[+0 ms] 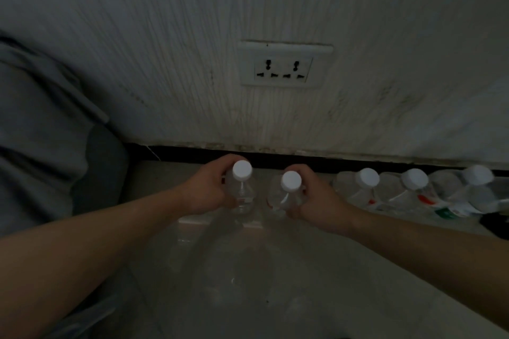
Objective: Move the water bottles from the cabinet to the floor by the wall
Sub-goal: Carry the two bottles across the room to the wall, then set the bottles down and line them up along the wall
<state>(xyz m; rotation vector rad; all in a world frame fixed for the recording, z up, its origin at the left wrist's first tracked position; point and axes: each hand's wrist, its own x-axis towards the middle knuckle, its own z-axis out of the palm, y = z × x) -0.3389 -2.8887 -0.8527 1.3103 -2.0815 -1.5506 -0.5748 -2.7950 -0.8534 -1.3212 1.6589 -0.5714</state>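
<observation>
Dim shot, looking down at the floor (248, 283) by the wall (275, 8). Left hand (209, 190) grips a clear water bottle (242, 190) with a white cap, fingers clamped round its upper body from the left. Right hand (314, 195) grips a second bottle (283, 195), fingers wrapped round it from the right. Both bottles upright, side by side, just in front of the black baseboard (303, 159); can't tell if their bases touch the floor. To the right, a row of three more bottles (413, 187) with white caps stands along the baseboard, close together, labels partly visible. Double wall socket (283, 63) above the hands. Grey cloth-covered furniture (41, 132) at the left edge, against the wall.
</observation>
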